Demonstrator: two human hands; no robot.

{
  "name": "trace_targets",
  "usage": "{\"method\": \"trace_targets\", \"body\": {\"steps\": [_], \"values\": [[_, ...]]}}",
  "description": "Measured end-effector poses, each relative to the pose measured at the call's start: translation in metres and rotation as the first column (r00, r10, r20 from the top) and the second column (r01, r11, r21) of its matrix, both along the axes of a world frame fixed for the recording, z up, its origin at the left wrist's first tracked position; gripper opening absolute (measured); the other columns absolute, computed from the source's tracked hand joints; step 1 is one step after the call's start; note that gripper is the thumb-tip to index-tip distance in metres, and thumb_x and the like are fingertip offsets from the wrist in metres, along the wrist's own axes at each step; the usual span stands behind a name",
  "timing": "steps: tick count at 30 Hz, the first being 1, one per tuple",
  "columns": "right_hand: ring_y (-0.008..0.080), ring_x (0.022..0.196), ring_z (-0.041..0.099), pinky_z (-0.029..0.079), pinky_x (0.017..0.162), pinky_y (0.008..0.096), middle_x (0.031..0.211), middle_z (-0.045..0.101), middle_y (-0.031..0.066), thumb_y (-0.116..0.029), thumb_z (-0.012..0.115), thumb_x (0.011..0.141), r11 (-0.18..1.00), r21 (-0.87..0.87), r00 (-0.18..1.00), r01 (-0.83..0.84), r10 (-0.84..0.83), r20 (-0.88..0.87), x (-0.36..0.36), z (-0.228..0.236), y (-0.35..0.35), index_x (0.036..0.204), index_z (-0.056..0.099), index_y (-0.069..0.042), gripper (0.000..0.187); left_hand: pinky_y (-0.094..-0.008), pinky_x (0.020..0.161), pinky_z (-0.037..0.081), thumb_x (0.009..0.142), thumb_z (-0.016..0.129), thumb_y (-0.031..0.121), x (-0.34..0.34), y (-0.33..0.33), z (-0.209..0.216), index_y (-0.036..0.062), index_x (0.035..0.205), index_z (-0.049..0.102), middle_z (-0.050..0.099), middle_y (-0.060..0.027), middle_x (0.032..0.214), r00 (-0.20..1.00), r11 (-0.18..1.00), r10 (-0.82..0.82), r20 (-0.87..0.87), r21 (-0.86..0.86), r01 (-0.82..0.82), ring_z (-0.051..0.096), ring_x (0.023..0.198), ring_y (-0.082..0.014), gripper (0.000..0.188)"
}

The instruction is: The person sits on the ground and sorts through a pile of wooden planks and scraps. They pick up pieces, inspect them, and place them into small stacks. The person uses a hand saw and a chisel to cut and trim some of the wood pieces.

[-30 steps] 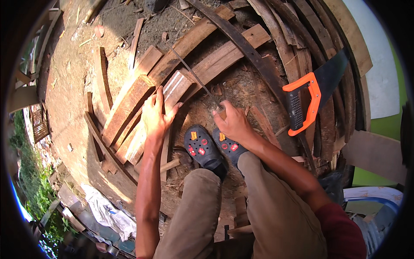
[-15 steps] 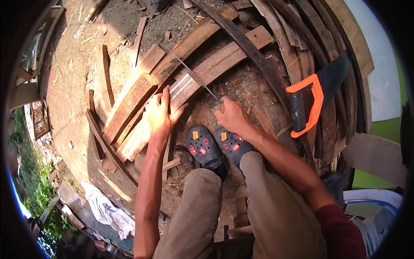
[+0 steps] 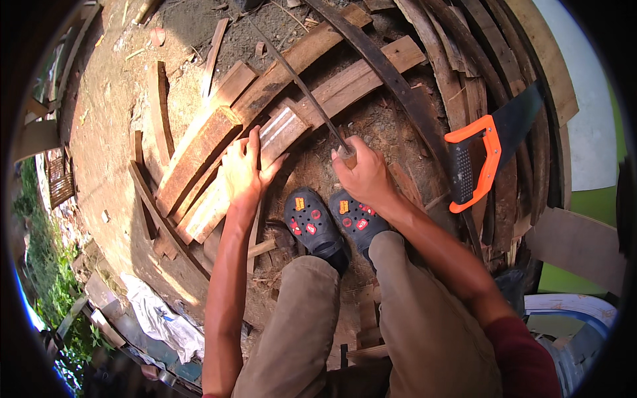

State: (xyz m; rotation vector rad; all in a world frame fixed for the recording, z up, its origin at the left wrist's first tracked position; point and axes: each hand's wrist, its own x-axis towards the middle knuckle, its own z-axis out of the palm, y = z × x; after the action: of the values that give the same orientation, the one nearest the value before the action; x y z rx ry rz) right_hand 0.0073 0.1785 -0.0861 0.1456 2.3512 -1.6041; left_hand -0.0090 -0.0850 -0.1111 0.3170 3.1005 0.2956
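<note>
Currently listed, two bare hands over bare ground strewn with timber.

Item: left grip [image 3: 242,174]. Palm down, partly spread, thumb parted from the fingers; it has hold of a white-striped wooden batten [image 3: 284,130], thumb toward one long edge and fingers toward the other. The batten lies slantwise beneath this grip, its striped end projecting up and to the right, its sunlit end emerging below left.

Item: right grip [image 3: 358,169]. Curled closed around the short round handle [image 3: 346,156] of a long, narrow metal-bladed hand tool; whether file or knife cannot be told. Its slim blade [image 3: 300,83] runs from this grip up and leftward, past the batten's striped end; contact between the two cannot be told.

Item: thick rust-brown timber [image 3: 199,159], just left of the left grip, slanted much like the batten.

Item: handsaw [image 3: 478,162], orange-and-black handle, dark blade; right of the right grip, well apart, lying against stacked boards.

Item: long dark plank [image 3: 398,93], above and right of the right grip, crossing over a paler plank.

Item: pair of dark perforated clogs [image 3: 310,229], worn, on the ground below and between both grips.

Item: crumpled white sheet [image 3: 159,315], well below and left of the left grip.
</note>
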Motion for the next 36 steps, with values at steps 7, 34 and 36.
{"method": "trace_targets", "body": {"steps": [7, 34, 36], "values": [[0.0434, 0.072, 0.07, 0.052, 0.062, 0.048, 0.074, 0.066, 0.0252, -0.016, 0.065, 0.091, 0.973, 0.194, 0.992, -0.123, 0.122, 0.017, 0.013, -0.037, 0.002, 0.1, 0.059, 0.004, 0.023, -0.0445, 0.088, 0.046, 0.077, 0.082, 0.051, 0.0, 0.0, -0.002, 0.0097, 0.144, 0.052, 0.061, -0.0136, 0.112, 1.0, 0.999, -0.017, -0.018, -0.044, 0.016, 0.057, 0.103, -0.032, 0.085], [0.0504, 0.085, 0.067, 0.053, 0.076, 0.0558, 0.08, 0.067, 0.0306, -0.023, 0.064, 0.089, 0.993, 0.091, 0.993, -0.081, 0.073, 0.093, 0.023, -0.036, 0.007, 0.109, 0.059, 0.007, 0.036, -0.0449, 0.087, 0.047, 0.078, 0.081, 0.049, -0.005, 0.001, 0.005, 0.0054, 0.141, 0.054, 0.061, -0.017, 0.118, 1.0, 1.0, -0.024, 0.014, -0.018, 0.024, 0.058, 0.104, -0.0349, 0.081], [0.0495, 0.081, 0.067, 0.054, 0.074, 0.0546, 0.076, 0.067, 0.0282, -0.023, 0.064, 0.09, 0.983, 0.14, 0.987, -0.123, 0.105, 0.124, 0.024, -0.04, 0.009, 0.11, 0.059, 0.007, 0.037, -0.046, 0.087, 0.047, 0.079, 0.081, 0.047, -0.006, 0.002, 0.007, 0.0029, 0.14, 0.054, 0.062, -0.0184, 0.116, 1.0, 1.0, -0.014, 0.026, -0.001, 0.014, 0.058, 0.102, -0.0358, 0.08]]}}
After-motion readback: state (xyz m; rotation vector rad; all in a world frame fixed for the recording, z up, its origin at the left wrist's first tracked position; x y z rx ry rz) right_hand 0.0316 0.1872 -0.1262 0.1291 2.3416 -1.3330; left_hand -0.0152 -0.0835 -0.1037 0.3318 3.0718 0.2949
